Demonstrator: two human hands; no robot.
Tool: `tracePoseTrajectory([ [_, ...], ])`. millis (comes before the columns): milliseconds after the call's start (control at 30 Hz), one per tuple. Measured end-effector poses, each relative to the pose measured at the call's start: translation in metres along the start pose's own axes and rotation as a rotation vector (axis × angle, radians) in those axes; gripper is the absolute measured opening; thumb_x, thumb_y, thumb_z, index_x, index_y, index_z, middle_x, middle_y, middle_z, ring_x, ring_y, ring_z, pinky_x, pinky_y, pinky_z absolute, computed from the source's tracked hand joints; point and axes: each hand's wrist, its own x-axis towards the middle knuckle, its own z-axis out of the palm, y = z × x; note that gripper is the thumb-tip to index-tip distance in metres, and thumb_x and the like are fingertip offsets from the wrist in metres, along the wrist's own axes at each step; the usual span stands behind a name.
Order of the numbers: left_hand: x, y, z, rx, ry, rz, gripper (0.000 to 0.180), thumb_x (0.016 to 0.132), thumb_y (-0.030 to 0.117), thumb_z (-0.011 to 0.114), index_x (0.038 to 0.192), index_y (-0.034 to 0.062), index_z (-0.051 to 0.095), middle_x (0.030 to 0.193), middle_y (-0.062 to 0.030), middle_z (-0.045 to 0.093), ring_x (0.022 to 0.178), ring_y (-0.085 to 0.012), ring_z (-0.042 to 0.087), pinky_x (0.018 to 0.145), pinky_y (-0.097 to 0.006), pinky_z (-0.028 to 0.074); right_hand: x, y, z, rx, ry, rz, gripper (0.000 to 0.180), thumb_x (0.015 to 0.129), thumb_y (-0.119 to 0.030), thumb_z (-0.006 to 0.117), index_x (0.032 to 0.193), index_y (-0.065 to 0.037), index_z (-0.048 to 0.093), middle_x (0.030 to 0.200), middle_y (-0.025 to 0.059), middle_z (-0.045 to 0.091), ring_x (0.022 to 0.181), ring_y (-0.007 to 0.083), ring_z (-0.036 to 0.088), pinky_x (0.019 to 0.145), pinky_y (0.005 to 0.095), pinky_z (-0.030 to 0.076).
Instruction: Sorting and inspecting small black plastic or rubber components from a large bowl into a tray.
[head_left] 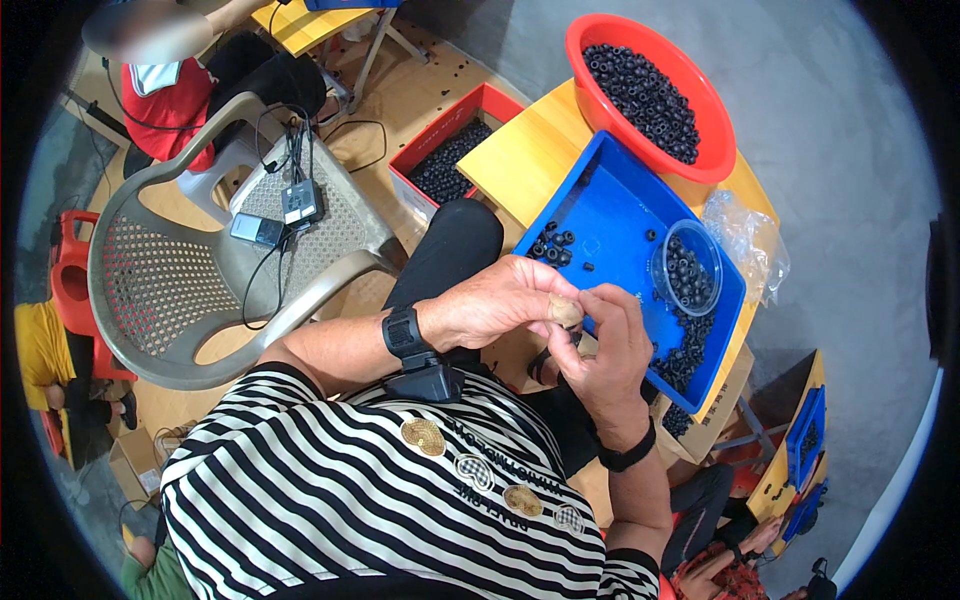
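Observation:
Just past the near-left edge of a blue tray (625, 205), my two hands meet with their fingertips together. My left hand (490, 302) comes in from the left, thumb and fingers pinched. From the other side my right hand (612, 365) closes its thumb and index finger at the same spot. A beige covering (565, 311), perhaps a finger cot, shows at the fingertips. Some dark bit appears just under it, but the fingers hide what they hold. Small black ring-shaped parts (552, 246) lie loose in the tray, and a clear round tub (690, 268) there holds more.
A red basin (722, 140) full of black parts stands on the yellow table (515, 165) beyond the tray. A clear plastic bag (745, 240) lies at right. Left are a red box (405, 160) of parts and a grey chair (170, 270) with cables. Other people sit nearby.

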Motion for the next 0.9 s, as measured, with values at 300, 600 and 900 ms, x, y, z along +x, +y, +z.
tracePoseTrajectory([
  [300,-0.007,0.003,0.001,-0.041,-0.066,-0.028,0.023,0.088,0.017,0.061,0.102,-0.0011,0.061,0.094,-0.0061,0.064,0.082,-0.0124,0.065,0.073,-0.023,0.053,-0.005,0.007,0.006,0.051,0.066,0.025,0.039,0.06,-0.004,0.076,0.094,-0.001,0.057,0.093,0.014,0.061,0.077,0.028,0.062,0.064,0.0339,0.053],
  [600,-0.005,0.001,0.0,-0.031,-0.114,-0.063,0.022,0.092,0.017,0.055,0.103,-0.0011,0.061,0.092,-0.0111,0.067,0.083,-0.0166,0.066,0.074,-0.027,0.055,-0.01,0.01,0.01,0.029,0.076,-0.002,0.036,0.062,-0.003,0.075,0.093,-0.001,0.057,0.092,0.0134,0.061,0.074,0.0264,0.062,0.06,0.0313,0.053],
  [900,-0.006,0.001,0.002,0.012,-0.131,-0.038,0.022,0.093,0.018,0.052,0.095,-0.0011,0.063,0.088,-0.0119,0.068,0.083,-0.017,0.066,0.075,-0.025,0.052,-0.005,0.007,0.009,0.063,0.057,-0.044,0.04,0.064,-0.014,0.079,0.094,-0.002,0.056,0.091,0.0119,0.061,0.075,0.0255,0.061,0.062,0.032,0.052],
])
